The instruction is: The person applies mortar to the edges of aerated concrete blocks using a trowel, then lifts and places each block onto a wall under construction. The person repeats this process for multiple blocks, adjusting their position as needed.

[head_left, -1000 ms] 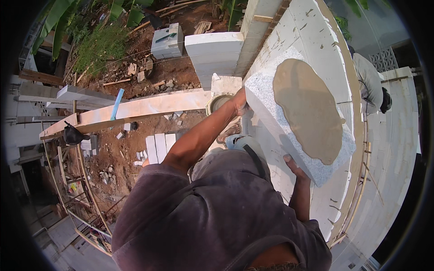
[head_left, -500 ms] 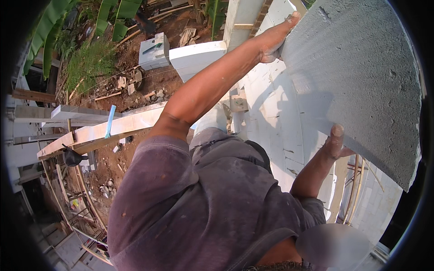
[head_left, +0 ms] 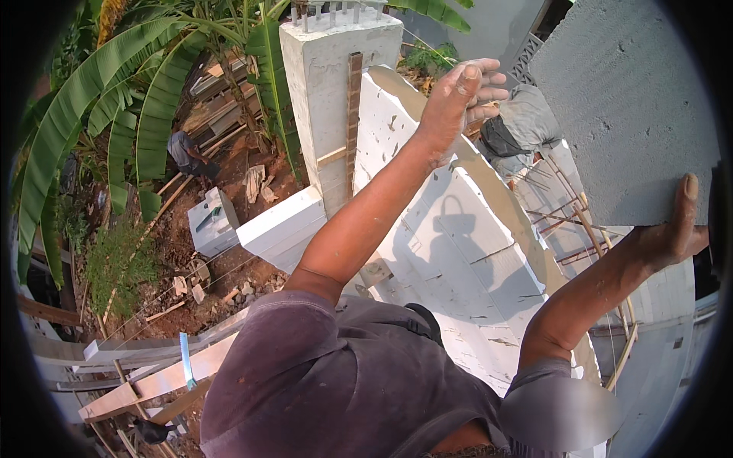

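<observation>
A large grey lightweight concrete block (head_left: 622, 114) fills the upper right, tilted, with its pitted face toward me. My right hand (head_left: 676, 221) is closed on its lower edge, thumb against the face and the other fingers mostly hidden. My left hand (head_left: 462, 107) is raised to the left of the block, apart from it, fingers stretched out and holding nothing. Below my left hand runs a white block wall (head_left: 427, 206), with a band of grey-brown mortar (head_left: 508, 210) along its top. Shadows fall across the wall's face.
A concrete column (head_left: 328, 91) with bars sticking out of its top stands ahead. Beyond the wall a person (head_left: 523, 122) bends near bamboo poles (head_left: 592, 229). Another person (head_left: 185, 155) is at far left, near banana leaves (head_left: 149, 114). A wooden plank (head_left: 153, 382) lies lower left.
My left hand has come off the block and opened. The block, with my right hand on it, has shifted right, uncovering the mortar-topped wall. The view has swung toward the column.
</observation>
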Motion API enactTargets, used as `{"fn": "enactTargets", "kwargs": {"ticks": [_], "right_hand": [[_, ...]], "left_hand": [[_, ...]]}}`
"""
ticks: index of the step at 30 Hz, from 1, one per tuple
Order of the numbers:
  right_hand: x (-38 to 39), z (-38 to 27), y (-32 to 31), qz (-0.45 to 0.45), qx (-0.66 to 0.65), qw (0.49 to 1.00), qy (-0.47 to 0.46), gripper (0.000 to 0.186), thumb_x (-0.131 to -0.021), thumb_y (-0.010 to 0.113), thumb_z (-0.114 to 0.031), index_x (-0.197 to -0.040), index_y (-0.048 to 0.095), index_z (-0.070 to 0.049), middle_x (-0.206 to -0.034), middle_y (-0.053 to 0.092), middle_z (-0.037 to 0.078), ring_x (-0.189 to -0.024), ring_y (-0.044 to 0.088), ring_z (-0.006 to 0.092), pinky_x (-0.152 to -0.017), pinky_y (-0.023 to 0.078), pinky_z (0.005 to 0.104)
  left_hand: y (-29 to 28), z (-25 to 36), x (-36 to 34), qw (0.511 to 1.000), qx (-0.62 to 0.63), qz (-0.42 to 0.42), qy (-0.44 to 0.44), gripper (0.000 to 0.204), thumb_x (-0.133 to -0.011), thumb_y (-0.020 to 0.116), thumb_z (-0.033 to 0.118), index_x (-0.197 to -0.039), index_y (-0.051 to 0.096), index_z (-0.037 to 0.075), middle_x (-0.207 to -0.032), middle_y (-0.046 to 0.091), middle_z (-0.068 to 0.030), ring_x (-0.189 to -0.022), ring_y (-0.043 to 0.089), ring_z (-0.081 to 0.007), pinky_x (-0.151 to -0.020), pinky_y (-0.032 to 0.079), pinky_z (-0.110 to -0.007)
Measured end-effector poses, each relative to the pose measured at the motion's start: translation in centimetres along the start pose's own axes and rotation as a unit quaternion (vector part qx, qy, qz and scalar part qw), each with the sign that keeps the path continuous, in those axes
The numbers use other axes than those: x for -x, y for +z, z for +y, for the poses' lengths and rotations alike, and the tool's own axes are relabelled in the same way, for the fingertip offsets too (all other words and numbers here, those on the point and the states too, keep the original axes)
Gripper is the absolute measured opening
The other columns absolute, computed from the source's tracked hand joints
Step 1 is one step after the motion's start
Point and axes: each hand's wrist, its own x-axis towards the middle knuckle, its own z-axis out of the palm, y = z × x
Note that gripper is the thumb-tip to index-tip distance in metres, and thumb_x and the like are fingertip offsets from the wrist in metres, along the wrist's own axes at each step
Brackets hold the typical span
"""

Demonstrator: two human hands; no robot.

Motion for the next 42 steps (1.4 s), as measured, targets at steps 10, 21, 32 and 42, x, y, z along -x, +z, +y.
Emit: {"fn": "enactTargets", "kwargs": {"ticks": [10, 21, 32, 42], "right_hand": [[-2.4, 5.0, 13.6, -0.118, 0.116, 0.985, 0.047, 0.106, -0.058, 0.081, -0.053, -0.147, 0.040, -0.011, -0.127, 0.049, 0.024, -0.109, 0.059, 0.0372, -0.093, 0.050, 0.0530], [0.4, 10.2, 23.8, -0.368, 0.169, 0.904, 0.136, 0.107, -0.052, 0.081, -0.056, -0.146, 0.045, -0.020, -0.122, 0.051, 0.018, -0.116, 0.054, 0.0339, -0.101, 0.044, 0.0487], [4.7, 12.0, 37.0, -0.592, 0.120, 0.774, 0.191, 0.101, -0.052, 0.083, -0.033, -0.144, 0.048, -0.012, -0.124, 0.063, 0.023, -0.107, 0.063, 0.0315, -0.099, 0.044, 0.0357], [7.0, 13.0, 40.9, -0.633, 0.113, 0.743, 0.186, 0.099, -0.055, 0.085, -0.032, -0.144, 0.048, -0.011, -0.120, 0.065, 0.023, -0.106, 0.064, 0.0304, -0.099, 0.044, 0.0348]], "left_hand": [[-11.2, -9.1, -4.5, 0.975, -0.071, 0.142, -0.155, 0.041, -0.099, 0.054, 0.031, -0.131, 0.051, 0.005, -0.115, 0.062, -0.0073, -0.100, 0.061, -0.0148, -0.084, 0.047, -0.028], [-12.9, -12.5, -10.7, 0.969, -0.219, 0.055, -0.104, 0.057, -0.092, 0.066, 0.032, -0.131, 0.045, -0.003, -0.120, 0.061, -0.0202, -0.113, 0.061, -0.0261, -0.093, 0.048, -0.037], [-21.6, -10.8, -5.2, 0.893, -0.359, 0.109, -0.248, 0.047, -0.092, 0.063, 0.044, -0.088, 0.061, -0.004, -0.066, 0.064, -0.0089, -0.055, 0.066, -0.0195, -0.062, 0.053, -0.033], [-25.0, -10.2, -4.9, 0.877, -0.363, 0.071, -0.307, 0.054, -0.093, 0.058, 0.050, -0.095, 0.061, -0.004, -0.073, 0.067, -0.0138, -0.057, 0.069, -0.0255, -0.066, 0.053, -0.038]]}}
